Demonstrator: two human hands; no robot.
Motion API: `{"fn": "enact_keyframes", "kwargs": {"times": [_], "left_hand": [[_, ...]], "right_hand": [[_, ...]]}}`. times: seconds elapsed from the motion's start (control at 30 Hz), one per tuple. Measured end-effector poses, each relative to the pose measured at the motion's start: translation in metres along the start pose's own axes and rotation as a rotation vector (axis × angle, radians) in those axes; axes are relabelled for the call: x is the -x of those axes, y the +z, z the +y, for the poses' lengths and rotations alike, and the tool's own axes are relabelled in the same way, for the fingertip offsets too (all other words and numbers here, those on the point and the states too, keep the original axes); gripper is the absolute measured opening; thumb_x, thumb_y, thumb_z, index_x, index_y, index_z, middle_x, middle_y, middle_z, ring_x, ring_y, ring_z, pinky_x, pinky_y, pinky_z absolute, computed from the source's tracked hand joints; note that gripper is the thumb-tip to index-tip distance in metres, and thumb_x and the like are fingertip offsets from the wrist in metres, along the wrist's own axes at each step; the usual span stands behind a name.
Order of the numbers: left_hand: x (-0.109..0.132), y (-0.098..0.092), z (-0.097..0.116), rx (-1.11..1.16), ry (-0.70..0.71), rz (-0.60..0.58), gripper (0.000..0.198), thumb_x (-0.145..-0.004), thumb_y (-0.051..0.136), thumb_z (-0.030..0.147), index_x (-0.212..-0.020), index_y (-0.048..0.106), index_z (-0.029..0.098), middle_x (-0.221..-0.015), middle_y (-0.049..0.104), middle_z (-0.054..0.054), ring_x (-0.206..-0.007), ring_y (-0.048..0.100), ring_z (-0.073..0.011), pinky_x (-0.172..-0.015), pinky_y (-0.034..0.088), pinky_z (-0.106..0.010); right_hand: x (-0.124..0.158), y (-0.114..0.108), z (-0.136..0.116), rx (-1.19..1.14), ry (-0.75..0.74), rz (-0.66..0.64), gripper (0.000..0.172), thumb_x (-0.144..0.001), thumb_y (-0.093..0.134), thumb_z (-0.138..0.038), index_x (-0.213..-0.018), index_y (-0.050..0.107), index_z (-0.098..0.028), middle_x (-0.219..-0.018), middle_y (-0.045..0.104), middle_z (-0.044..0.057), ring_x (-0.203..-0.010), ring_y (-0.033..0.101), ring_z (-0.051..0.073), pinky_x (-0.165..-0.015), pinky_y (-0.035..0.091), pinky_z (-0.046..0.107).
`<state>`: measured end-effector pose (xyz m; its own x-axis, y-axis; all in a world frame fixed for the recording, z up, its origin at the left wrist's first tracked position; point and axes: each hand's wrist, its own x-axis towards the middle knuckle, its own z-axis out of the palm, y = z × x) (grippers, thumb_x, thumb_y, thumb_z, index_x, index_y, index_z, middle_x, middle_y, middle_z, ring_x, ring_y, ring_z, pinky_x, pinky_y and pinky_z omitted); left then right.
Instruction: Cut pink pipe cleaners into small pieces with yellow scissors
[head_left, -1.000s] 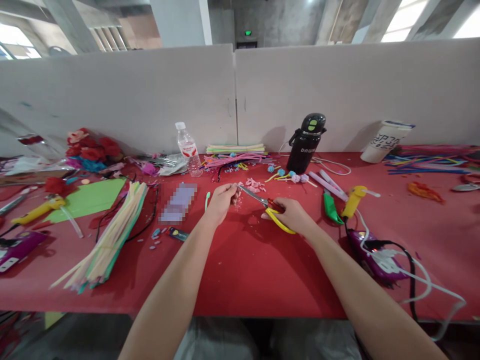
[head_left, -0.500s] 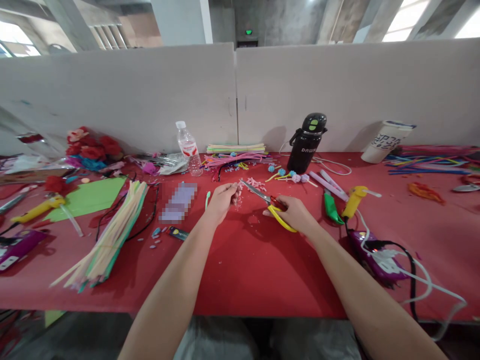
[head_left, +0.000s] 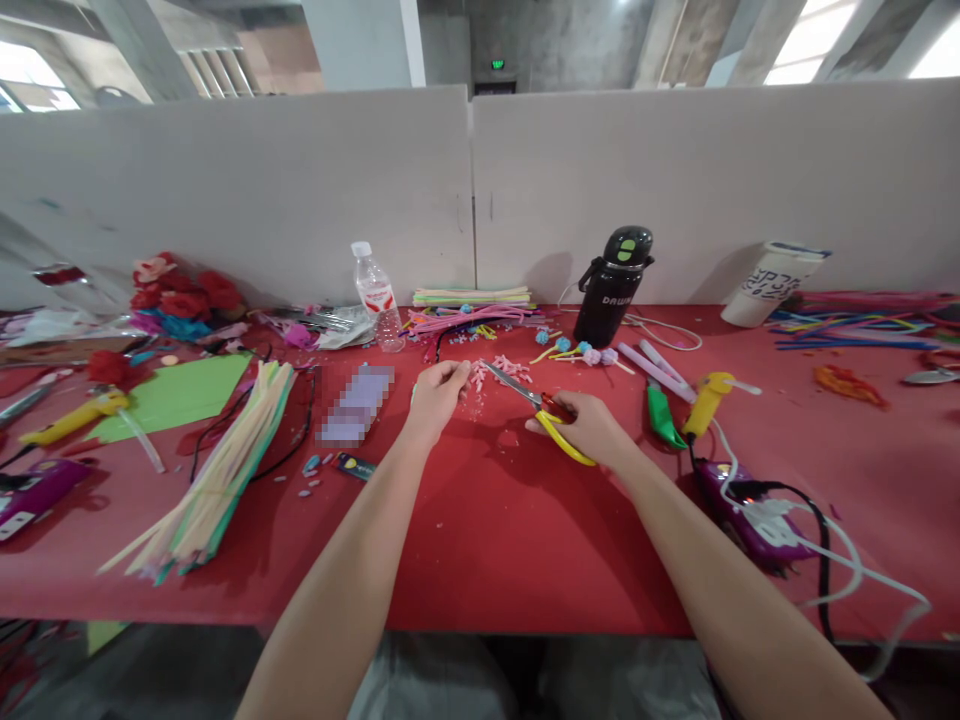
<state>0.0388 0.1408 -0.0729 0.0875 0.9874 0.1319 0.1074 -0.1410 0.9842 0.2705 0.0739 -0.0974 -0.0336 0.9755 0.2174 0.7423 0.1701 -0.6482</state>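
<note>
My right hand (head_left: 581,425) is closed round the yellow and red handles of a pair of scissors (head_left: 556,436). The blades point left and away from me, their tips close to a small pile of pink pieces (head_left: 510,370) on the red table. Just left of the blade tips, my left hand (head_left: 442,395) is pinched, thumb and forefinger together; whatever it holds is too small to make out. Pink bits lie by its fingertips.
Behind the pile stand a plastic bottle (head_left: 377,300) and a black flask (head_left: 611,290). Pipe cleaners (head_left: 217,470) lie at left, near a blurred rectangle (head_left: 358,403). At right are a yellow glue gun (head_left: 707,403) and a purple power box (head_left: 757,520) with cables.
My left hand has shifted slightly left, away from the scissor tips, and uncovered more of the pink pieces. My right hand with the scissors has barely moved.
</note>
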Motion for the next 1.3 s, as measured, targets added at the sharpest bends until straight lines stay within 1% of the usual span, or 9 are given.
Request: {"fn": "enact_keyframes", "kwargs": {"times": [0.13,0.27,0.37,0.6,0.8,0.93,1.1,1.3], "left_hand": [[0.000,-0.001,-0.002,-0.141,0.063,-0.012,0.036,-0.078,0.056,0.052,-0.077,0.066,0.017,-0.062,0.056,0.000,-0.057,0.050,-0.0111,-0.057,0.039,-0.023],[-0.002,-0.002,-0.009,-0.273,0.156,0.011,0.038,-0.082,0.050,0.051,-0.079,0.066,0.017,-0.065,0.059,-0.001,-0.061,0.052,-0.0126,-0.058,0.039,-0.023],[-0.004,-0.002,-0.012,-0.331,0.186,0.022,0.039,-0.084,0.047,0.050,-0.081,0.065,0.017,-0.066,0.060,-0.002,-0.061,0.053,-0.0130,-0.058,0.039,-0.023],[-0.004,-0.003,-0.011,-0.392,0.196,0.027,0.039,-0.087,0.042,0.050,-0.078,0.062,0.017,-0.065,0.058,-0.002,-0.059,0.053,-0.0126,-0.056,0.038,-0.024],[-0.005,-0.005,-0.012,-0.396,0.190,0.030,0.038,-0.088,0.040,0.049,-0.078,0.059,0.018,-0.063,0.055,0.000,-0.058,0.051,-0.0120,-0.054,0.036,-0.024],[-0.005,-0.006,-0.012,-0.420,0.189,0.029,0.037,-0.088,0.039,0.048,-0.077,0.058,0.018,-0.062,0.053,0.000,-0.058,0.049,-0.0117,-0.054,0.035,-0.023],[-0.003,-0.006,-0.008,-0.476,0.204,0.028,0.035,-0.088,0.040,0.045,-0.073,0.057,0.018,-0.062,0.053,0.000,-0.058,0.048,-0.0116,-0.055,0.034,-0.023],[0.000,-0.006,-0.001,-0.505,0.226,0.007,0.032,-0.087,0.041,0.041,-0.069,0.055,0.018,-0.059,0.050,0.001,-0.058,0.045,-0.0122,-0.054,0.031,-0.023]], "right_hand": [[0.000,0.001,0.002,-0.001,0.000,-0.006,0.052,-0.063,0.065,-0.066,-0.060,0.042,-0.019,-0.056,0.037,-0.004,-0.054,0.029,0.010,-0.048,0.021,0.024],[-0.001,0.003,0.005,0.009,-0.011,0.002,0.053,-0.063,0.065,-0.065,-0.059,0.041,-0.019,-0.056,0.037,-0.004,-0.055,0.028,0.010,-0.048,0.021,0.024],[-0.001,0.003,0.006,0.014,-0.024,-0.007,0.052,-0.064,0.066,-0.064,-0.059,0.040,-0.018,-0.056,0.036,-0.005,-0.055,0.028,0.010,-0.048,0.021,0.023],[-0.002,0.005,0.008,0.025,-0.036,-0.004,0.052,-0.065,0.066,-0.062,-0.058,0.039,-0.018,-0.056,0.034,-0.005,-0.055,0.026,0.009,-0.048,0.019,0.024],[0.000,0.000,0.001,0.031,-0.011,0.010,0.052,-0.063,0.067,-0.063,-0.060,0.041,-0.019,-0.055,0.036,-0.005,-0.054,0.030,0.010,-0.048,0.020,0.024],[0.000,-0.001,-0.001,0.026,0.003,-0.005,0.052,-0.063,0.066,-0.065,-0.061,0.042,-0.019,-0.056,0.039,-0.004,-0.054,0.031,0.010,-0.048,0.022,0.024],[0.000,0.003,0.004,0.008,-0.005,-0.038,0.049,-0.063,0.066,-0.063,-0.062,0.047,-0.018,-0.057,0.042,-0.003,-0.054,0.033,0.010,-0.048,0.023,0.024],[0.000,0.004,0.006,0.016,-0.017,-0.040,0.048,-0.064,0.067,-0.061,-0.061,0.046,-0.018,-0.058,0.039,-0.004,-0.055,0.031,0.010,-0.048,0.022,0.023]]}}
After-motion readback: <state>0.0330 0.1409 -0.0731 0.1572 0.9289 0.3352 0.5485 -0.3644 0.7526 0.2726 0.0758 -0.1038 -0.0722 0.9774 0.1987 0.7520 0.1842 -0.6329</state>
